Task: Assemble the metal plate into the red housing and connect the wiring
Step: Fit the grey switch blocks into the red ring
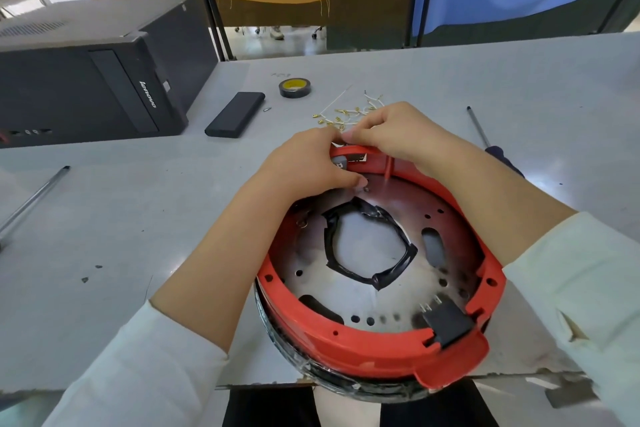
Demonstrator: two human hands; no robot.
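Grips: my left hand (pixel 311 163) and right hand (pixel 391 135) pinch something small at housing (pixel 363 354) far rim.
Tip: I'd steady it over plate (pixel 408 295).

The housing (pixel 377 350) sits at the near edge of the tabletop (pixel 138 218), overhanging it slightly, with the metal plate (pixel 391 291) lying inside its rim. Both hands meet at the housing's far rim: the left hand (pixel 311 163) on the left, the right hand (pixel 398 135) just beside it. Behind them lies a scatter of wires (pixel 349 111), and farther back a tape roll (pixel 294 87). A flat case (pixel 235 114) lies left of the roll, a computer tower (pixel 86 76) at far left. One screwdriver (pixel 491 142) lies right, a rod (pixel 33 201) left.
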